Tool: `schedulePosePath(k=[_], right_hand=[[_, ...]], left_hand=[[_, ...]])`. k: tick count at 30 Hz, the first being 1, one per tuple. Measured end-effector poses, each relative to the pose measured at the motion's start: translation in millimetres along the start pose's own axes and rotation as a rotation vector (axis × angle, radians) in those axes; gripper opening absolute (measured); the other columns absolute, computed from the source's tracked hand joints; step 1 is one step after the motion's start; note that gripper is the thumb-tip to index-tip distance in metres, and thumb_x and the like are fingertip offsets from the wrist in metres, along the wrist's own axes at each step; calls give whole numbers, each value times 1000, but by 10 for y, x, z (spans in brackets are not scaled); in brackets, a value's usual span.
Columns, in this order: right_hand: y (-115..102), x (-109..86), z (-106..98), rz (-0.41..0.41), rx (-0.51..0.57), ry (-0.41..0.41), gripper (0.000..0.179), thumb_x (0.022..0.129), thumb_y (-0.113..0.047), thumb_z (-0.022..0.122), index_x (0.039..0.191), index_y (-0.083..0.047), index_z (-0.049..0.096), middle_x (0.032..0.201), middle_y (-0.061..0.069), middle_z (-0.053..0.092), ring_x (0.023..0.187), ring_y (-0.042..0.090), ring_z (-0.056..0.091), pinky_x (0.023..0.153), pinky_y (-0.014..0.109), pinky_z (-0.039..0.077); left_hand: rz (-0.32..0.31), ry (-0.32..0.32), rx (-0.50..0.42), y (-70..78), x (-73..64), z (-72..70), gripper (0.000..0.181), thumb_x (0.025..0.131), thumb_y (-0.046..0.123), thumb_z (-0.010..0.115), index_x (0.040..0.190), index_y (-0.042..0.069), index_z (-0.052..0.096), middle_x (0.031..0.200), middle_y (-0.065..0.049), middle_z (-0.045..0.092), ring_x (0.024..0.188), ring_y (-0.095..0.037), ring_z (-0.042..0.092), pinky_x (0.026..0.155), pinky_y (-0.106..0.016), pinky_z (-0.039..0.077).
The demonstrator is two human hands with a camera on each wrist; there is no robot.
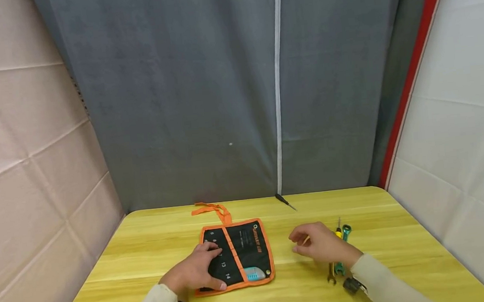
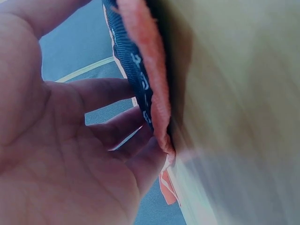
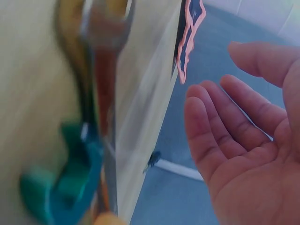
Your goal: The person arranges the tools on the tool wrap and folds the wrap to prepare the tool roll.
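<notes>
A black tool pouch point(image 1: 249, 239) with orange edging and white size numbers lies spread out on the table. My left hand point(image 1: 197, 269) rests on its left part, fingers straight and spread; in the left wrist view the fingertips touch the pouch's orange-bound edge point(image 2: 152, 79). A light-blue piece point(image 1: 254, 273) shows at the pouch's lower right. My right hand point(image 1: 322, 244) hovers right of the pouch, fingers relaxed and holding nothing in the right wrist view. Beneath its wrist lie a green wrench point(image 1: 340, 269), a bronze-coloured wrench point(image 1: 331, 274) and a yellow-handled screwdriver point(image 1: 338, 233), partly hidden.
A small black screwdriver point(image 1: 285, 202) lies at the back edge of the yellow wood-look table point(image 1: 146, 241). Orange ties point(image 1: 214, 210) trail from the pouch's top. A grey curtain point(image 1: 177, 104) hangs behind, with pale cloth walls on both sides.
</notes>
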State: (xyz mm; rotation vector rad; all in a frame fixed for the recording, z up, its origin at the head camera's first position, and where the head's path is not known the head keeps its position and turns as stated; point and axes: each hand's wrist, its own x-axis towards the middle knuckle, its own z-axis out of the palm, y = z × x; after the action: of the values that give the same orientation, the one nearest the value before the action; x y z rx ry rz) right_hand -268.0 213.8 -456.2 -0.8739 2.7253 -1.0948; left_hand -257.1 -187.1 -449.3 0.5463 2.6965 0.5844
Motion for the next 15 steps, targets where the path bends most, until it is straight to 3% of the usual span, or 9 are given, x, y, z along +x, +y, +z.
schedulePosePath(k=[9,15], right_hand=[[176,-190,-172,95,-21,40,28,101,-26,74,124,-8,73,115,5,74,95,7,67,81,26,59],[303,-295,-308,95,-71,96,31,100,-27,76,123,-7,73,115,7,74,94,6,67,80,26,58]], left_hand=[[17,-14,-24,3,-10,22,100,77,52,93,155,5,52,161,-13,42,150,-37,39,115,-59,45],[22,-5,-9,8,-33,-9,100,77,52,93,156,5,52,162,-14,41,151,-38,37,116,-59,44]])
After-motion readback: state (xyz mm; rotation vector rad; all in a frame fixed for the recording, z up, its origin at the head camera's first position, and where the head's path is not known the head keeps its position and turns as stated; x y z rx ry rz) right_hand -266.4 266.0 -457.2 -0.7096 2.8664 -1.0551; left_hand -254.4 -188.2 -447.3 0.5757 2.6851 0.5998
